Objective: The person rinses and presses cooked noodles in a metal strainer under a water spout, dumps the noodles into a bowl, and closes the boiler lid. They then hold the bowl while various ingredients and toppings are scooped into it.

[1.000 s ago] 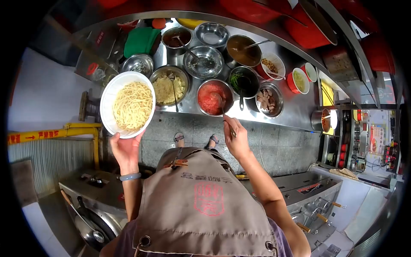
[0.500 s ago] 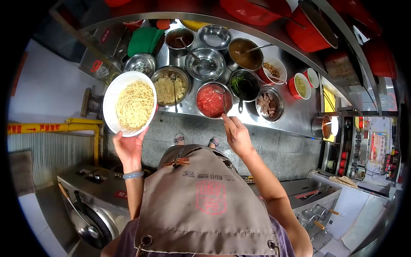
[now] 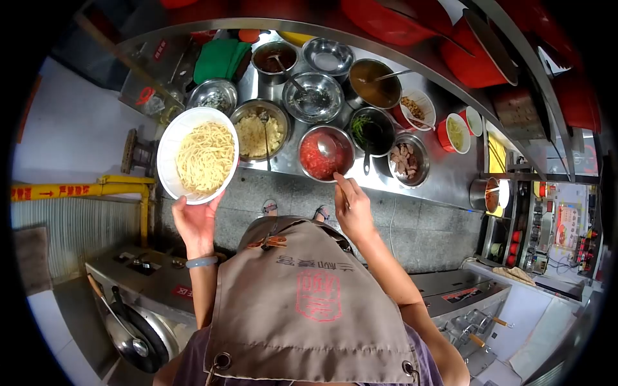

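My left hand (image 3: pixel 195 219) holds up a white bowl (image 3: pixel 168 138) of pale yellow noodles (image 3: pixel 205 158) from beneath, left of the steel counter. My right hand (image 3: pixel 351 210) grips the handle of a metal ladle (image 3: pixel 327 149) whose scoop hangs over a steel bowl of red tomato sauce (image 3: pixel 313 156). Beside the sauce stand a bowl of yellowish minced topping (image 3: pixel 258 133) with a spoon in it and a bowl of meat pieces (image 3: pixel 403 156).
The steel counter (image 3: pixel 444 168) carries several more bowls: a brown sauce (image 3: pixel 273 58), a brown broth (image 3: pixel 376 83), dark greens (image 3: pixel 368 130), an empty steel bowl (image 3: pixel 327 59) and red cups (image 3: pixel 454 132). A wok (image 3: pixel 132 340) sits on the stove at lower left. My apron (image 3: pixel 306 309) fills the foreground.
My right hand has dipped the ladle into the red sauce bowl and lifted its scoop slightly. The noodle bowl has stayed almost still.
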`<state>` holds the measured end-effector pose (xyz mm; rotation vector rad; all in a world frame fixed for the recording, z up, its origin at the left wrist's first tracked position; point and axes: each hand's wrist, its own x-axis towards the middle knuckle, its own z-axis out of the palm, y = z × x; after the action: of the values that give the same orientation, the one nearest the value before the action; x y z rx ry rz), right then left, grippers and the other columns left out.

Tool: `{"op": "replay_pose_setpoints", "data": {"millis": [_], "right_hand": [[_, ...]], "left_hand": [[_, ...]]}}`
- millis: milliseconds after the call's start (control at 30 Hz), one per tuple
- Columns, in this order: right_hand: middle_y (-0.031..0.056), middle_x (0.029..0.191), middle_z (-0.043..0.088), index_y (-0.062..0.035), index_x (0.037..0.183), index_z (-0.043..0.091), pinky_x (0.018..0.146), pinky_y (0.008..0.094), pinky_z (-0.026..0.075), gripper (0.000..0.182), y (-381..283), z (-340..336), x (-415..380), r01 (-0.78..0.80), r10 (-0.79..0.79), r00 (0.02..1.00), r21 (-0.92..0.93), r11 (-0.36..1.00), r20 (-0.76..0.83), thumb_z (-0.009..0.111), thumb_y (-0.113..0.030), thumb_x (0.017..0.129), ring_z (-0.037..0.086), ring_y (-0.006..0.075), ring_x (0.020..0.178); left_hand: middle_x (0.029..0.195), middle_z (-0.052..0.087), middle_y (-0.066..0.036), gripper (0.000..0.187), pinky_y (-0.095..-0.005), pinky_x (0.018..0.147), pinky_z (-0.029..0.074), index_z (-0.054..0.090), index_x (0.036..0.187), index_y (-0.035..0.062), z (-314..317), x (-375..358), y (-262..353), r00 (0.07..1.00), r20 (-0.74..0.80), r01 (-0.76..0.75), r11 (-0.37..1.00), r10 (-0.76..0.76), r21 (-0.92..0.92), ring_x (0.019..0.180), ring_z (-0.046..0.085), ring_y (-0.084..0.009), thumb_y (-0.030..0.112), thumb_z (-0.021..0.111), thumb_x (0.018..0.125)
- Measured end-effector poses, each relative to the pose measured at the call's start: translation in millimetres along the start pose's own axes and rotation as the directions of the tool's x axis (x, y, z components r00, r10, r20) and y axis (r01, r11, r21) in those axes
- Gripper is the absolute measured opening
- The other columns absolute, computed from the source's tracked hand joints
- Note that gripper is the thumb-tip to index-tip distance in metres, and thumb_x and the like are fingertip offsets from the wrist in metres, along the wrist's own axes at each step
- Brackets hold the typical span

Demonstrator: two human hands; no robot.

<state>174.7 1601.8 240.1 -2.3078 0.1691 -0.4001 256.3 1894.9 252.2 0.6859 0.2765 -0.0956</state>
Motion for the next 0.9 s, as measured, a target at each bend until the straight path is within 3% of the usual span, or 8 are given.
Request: {"op": "replay_pose_setpoints", "data": {"millis": [67, 133, 200, 233, 333, 500, 900], "right_hand": [[0.0203, 0.081, 0.054, 0.0041, 0.105, 0.054, 0.062, 0.0407, 0.045, 0.027, 5, 15, 2, 0.06, -0.06, 0.998, -0.002, 0.998, -0.009, 0.052, 0.005, 0.079, 0.054, 0.0384, 0.069], [0.019, 0.081, 0.055, 0.0044, 0.106, 0.054, 0.061, 0.0391, 0.045, 0.024, 7, 23, 1, 0.03, -0.031, 0.999, 0.028, 0.999, 0.022, 0.053, 0.002, 0.082, 0.055, 0.0336, 0.066], [0.0131, 0.078, 0.058, 0.0049, 0.106, 0.054, 0.058, 0.0334, 0.045, 0.023, 7, 28, 2, -0.171, 0.185, 0.983, 0.344, 0.923, -0.008, 0.054, -0.003, 0.085, 0.055, 0.0216, 0.062], [0.0074, 0.077, 0.059, 0.0047, 0.107, 0.054, 0.058, 0.0265, 0.044, 0.023, 6, 23, -1, -0.428, 0.451, 0.886, 0.563, 0.707, 0.108, 0.052, -0.009, 0.089, 0.052, 0.0114, 0.064], [0.0051, 0.075, 0.059, 0.0041, 0.108, 0.055, 0.06, 0.0235, 0.045, 0.024, 21, 12, 2, -0.433, 0.523, 0.851, 0.636, 0.638, 0.054, 0.047, -0.013, 0.092, 0.053, 0.0094, 0.065], [0.0109, 0.082, 0.059, 0.0073, 0.111, 0.051, 0.063, 0.0279, 0.05, 0.031, 30, 4, -9, -0.399, 0.554, 0.831, 0.744, 0.537, 0.046, 0.045, -0.018, 0.094, 0.058, 0.0154, 0.07], [0.0138, 0.085, 0.059, 0.0066, 0.112, 0.05, 0.065, 0.0292, 0.051, 0.03, 24, -29, -29, -0.357, 0.638, 0.769, 0.811, 0.464, -0.027, 0.046, -0.016, 0.092, 0.058, 0.0165, 0.07]], "left_hand": [[0.134, 0.037, -0.015, 0.066, -0.0553, 0.095, 0.039, 0.029, 0.133, 0.0055, -2, 3, 1, 1.0, 0.007, 0.007, 1.0, -0.007, -0.005, 0.121, 0.039, -0.0336, 0.023, 0.055, 0.075], [0.134, 0.036, -0.015, 0.066, -0.055, 0.095, 0.04, 0.029, 0.133, 0.0052, -4, 5, 2, 1.0, 0.009, 0.007, 1.0, -0.007, -0.006, 0.121, 0.039, -0.0337, 0.023, 0.055, 0.075], [0.134, 0.036, -0.015, 0.066, -0.0548, 0.095, 0.04, 0.029, 0.133, 0.0049, -4, 6, 3, 1.0, 0.013, 0.014, 1.0, -0.013, -0.007, 0.121, 0.039, -0.0339, 0.022, 0.055, 0.075], [0.134, 0.036, -0.016, 0.066, -0.0545, 0.095, 0.04, 0.029, 0.133, 0.0046, -4, 6, 3, 1.0, 0.014, 0.013, 1.0, -0.013, -0.008, 0.121, 0.039, -0.0341, 0.022, 0.055, 0.075], [0.134, 0.037, -0.016, 0.066, -0.0541, 0.095, 0.04, 0.028, 0.133, 0.0042, 1, 7, 2, 1.0, 0.002, 0.009, 1.0, -0.009, -0.001, 0.121, 0.039, -0.0342, 0.022, 0.055, 0.076], [0.131, 0.039, -0.017, 0.067, -0.0478, 0.092, 0.045, 0.029, 0.132, 0.0011, 0, 10, -1, 1.0, -0.012, 0.0, 0.999, 0.0, 0.049, 0.118, 0.043, -0.0318, 0.024, 0.055, 0.075], [0.126, 0.045, -0.017, 0.06, -0.0433, 0.089, 0.047, 0.034, 0.128, -0.0006, -5, 12, -16, 0.997, -0.01, 0.083, 0.992, -0.082, 0.095, 0.113, 0.048, -0.0287, 0.022, 0.055, 0.077]]}}
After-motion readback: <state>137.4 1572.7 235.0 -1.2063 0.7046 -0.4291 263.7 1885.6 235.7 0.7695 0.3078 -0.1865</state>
